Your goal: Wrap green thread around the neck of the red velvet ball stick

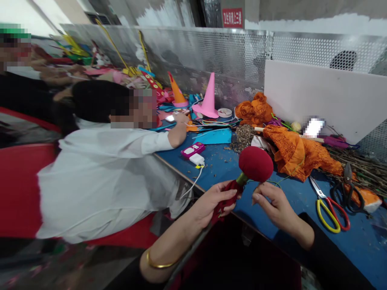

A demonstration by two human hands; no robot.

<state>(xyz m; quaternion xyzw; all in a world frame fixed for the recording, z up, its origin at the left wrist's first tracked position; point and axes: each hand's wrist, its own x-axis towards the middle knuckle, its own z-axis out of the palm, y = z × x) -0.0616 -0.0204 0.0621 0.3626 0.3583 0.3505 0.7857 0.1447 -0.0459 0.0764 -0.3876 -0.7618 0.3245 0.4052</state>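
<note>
My left hand (pixel 222 199) grips the gathered dark red cloth tail of a stuffed red fabric ball (pixel 255 164), which tilts up to the right. Green wrapping (pixel 241 178) circles the narrow neck just under the ball. Close below the ball, my right hand (pixel 273 203) is closed in a pinch. A thin green thread (pixel 277 184) runs from the neck to its fingers and shows again behind them; the fingertips partly hide it. Scissors with yellow and red handles (pixel 329 209) lie right of my right hand, beside black-handled scissors (pixel 348 189).
On the blue table (pixel 217 161) are orange cloth (pixel 292 151), dry twigs (pixel 363 165), a dried plant heap (pixel 244 137), a purple box (pixel 193 150) with a white cable, and a pink cone hat (pixel 208 100). A person in white (pixel 105 173) leans on the table at left.
</note>
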